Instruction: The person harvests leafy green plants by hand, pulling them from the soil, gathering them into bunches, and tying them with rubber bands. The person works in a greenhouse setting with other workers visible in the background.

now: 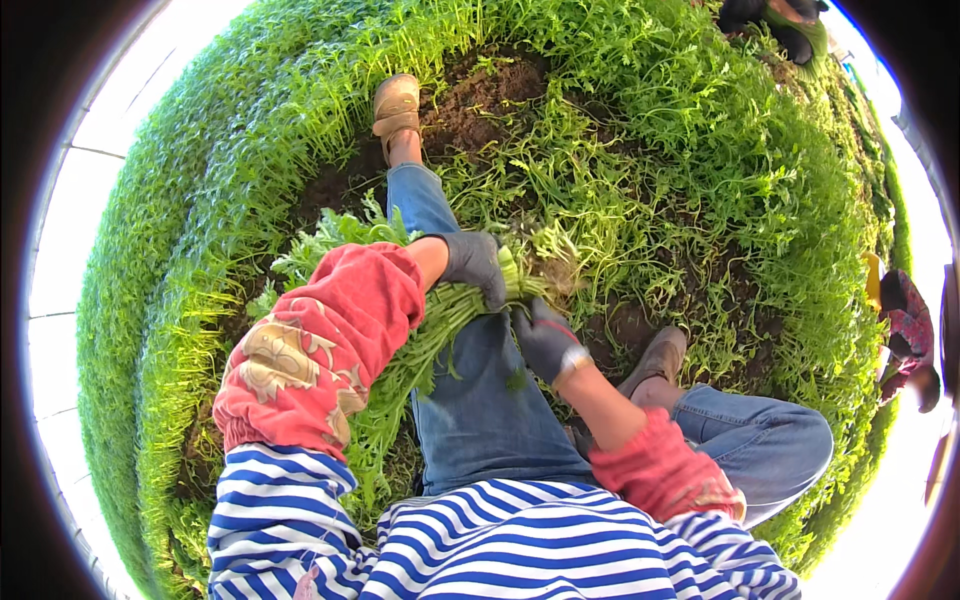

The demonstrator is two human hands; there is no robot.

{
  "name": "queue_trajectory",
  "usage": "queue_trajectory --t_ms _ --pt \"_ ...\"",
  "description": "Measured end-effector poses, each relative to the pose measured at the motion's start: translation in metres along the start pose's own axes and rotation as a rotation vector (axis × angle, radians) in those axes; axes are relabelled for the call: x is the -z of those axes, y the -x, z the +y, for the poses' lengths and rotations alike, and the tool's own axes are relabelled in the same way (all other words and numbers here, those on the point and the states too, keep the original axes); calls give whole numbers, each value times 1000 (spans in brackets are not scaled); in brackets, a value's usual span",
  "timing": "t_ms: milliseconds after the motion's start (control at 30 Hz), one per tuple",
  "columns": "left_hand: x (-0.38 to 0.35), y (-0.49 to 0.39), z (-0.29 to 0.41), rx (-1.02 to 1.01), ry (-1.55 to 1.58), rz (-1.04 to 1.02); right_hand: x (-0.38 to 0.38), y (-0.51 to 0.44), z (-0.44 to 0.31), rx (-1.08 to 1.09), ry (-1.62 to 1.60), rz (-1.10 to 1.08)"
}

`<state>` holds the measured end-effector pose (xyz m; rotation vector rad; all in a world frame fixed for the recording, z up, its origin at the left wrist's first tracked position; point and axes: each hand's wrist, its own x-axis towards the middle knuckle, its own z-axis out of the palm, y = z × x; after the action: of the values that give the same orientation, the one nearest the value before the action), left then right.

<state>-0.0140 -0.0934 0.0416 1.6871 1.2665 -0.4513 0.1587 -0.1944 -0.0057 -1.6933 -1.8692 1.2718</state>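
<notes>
My left hand, in a dark grey glove, is closed around a bunch of leafy greens over my thigh. Its feathery leaves spread to the left and down past my forearm, while the pale cut stems point right. My right hand, also gloved, is just below the stem ends, its fingertips close against them. Whether those fingers grip anything is hidden and slightly blurred. Just beyond the stem ends is a pale, tangled clump of stems and roots.
Tall standing greens rise at the left, with more growth at the right. Loose stems litter the soil ahead. My outstretched leg ends in a brown shoe. Another person is at the far right; part of someone shows at top right.
</notes>
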Motion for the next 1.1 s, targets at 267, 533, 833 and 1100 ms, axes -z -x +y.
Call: queue_trajectory --t_ms 267,533,833,1100 --pt "31 -38 -96 -553 483 -301 16 9 7 94 -522 28" --pt "55 -64 -139 -458 568 -492 8 -35 6 375 19 61" --pt "51 -83 -147 -365 1053 -800 -18 -87 8 583 252 360" --pt "58 -55 -107 -465 1006 -639 -30 -102 151 -300 107 19"
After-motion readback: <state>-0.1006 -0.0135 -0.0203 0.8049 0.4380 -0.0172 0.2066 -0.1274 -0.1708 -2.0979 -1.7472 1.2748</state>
